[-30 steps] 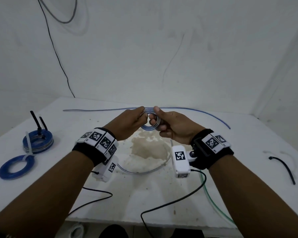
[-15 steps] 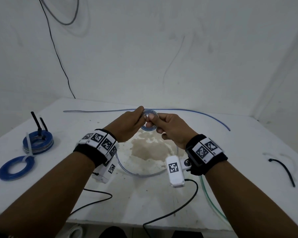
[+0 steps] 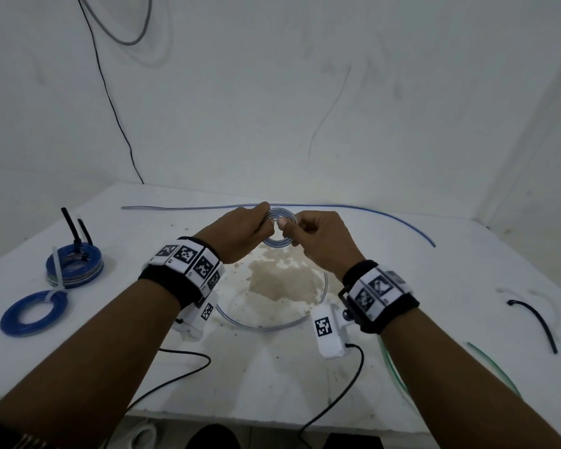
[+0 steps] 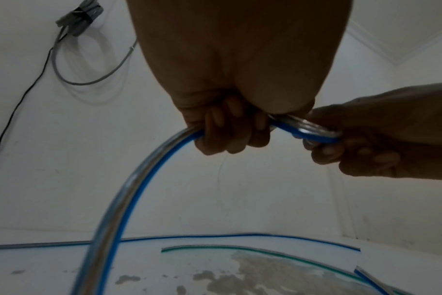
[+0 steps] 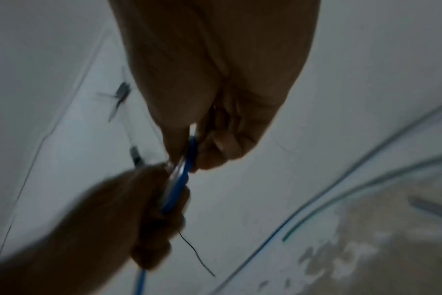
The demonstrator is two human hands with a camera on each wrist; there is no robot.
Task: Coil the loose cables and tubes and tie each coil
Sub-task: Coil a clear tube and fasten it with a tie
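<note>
A clear tube with a blue stripe is wound into a small coil (image 3: 278, 243) held above the middle of the white table (image 3: 467, 254). My left hand (image 3: 240, 233) grips the coil's left side, fingers curled round it (image 4: 230, 127). My right hand (image 3: 311, 236) pinches its right side (image 5: 189, 157). The tube's loose tail (image 3: 256, 322) hangs from the coil in a wide loop that reaches down to the table between my wrists. In the left wrist view the tail (image 4: 129, 191) curves down from my fist.
Two tied blue coils (image 3: 73, 265) (image 3: 33, 311) lie at the table's left. A long blue-striped tube (image 3: 353, 209) runs along the back. A green-striped tube (image 3: 392, 367) lies front right, a black tie (image 3: 535, 322) far right. Brown stain (image 3: 282, 281) at centre.
The hanging loop of tube has grown wider and rounder between my wrists. My right wrist has dropped a little and my right hand has shifted its pinch on the coil.
</note>
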